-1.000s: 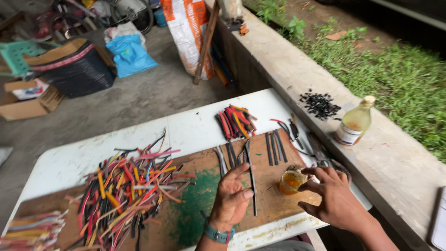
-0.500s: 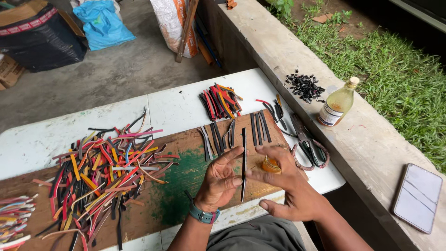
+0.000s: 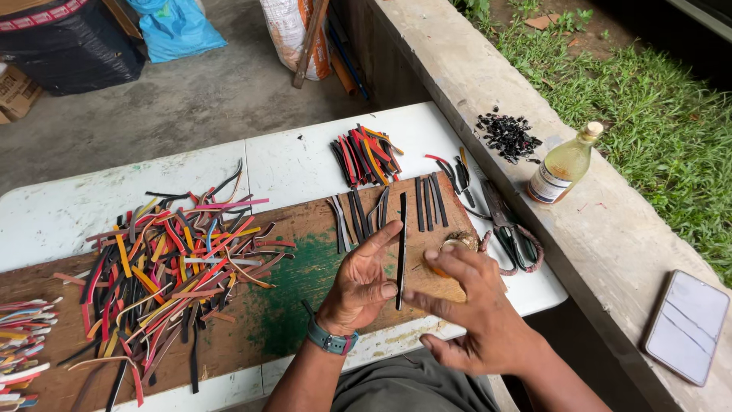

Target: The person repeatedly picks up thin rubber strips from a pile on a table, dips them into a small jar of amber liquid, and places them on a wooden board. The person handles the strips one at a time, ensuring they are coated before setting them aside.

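My left hand [image 3: 361,279], with a teal watch on its wrist, holds a long black strip [image 3: 401,243] upright between thumb and fingers over the wooden board [image 3: 305,252]. My right hand [image 3: 479,313] is spread beside it, its forefinger tip touching the strip's lower end. A small round tin with amber paste [image 3: 456,244] sits just behind my right fingers. Cut black strips [image 3: 427,203] lie in rows on the board beyond.
A big heap of coloured strips [image 3: 168,259] covers the board's left. A bundle of red, black and yellow strips [image 3: 366,155] lies on the white table [image 3: 191,175]. Scissors [image 3: 509,233], a bottle [image 3: 563,164], black bits [image 3: 508,136] and a phone [image 3: 685,325] are to the right.
The camera has tilted down and closer. My right hand left the small tin and moved to the strip's lower end; the left hand still holds the strip.
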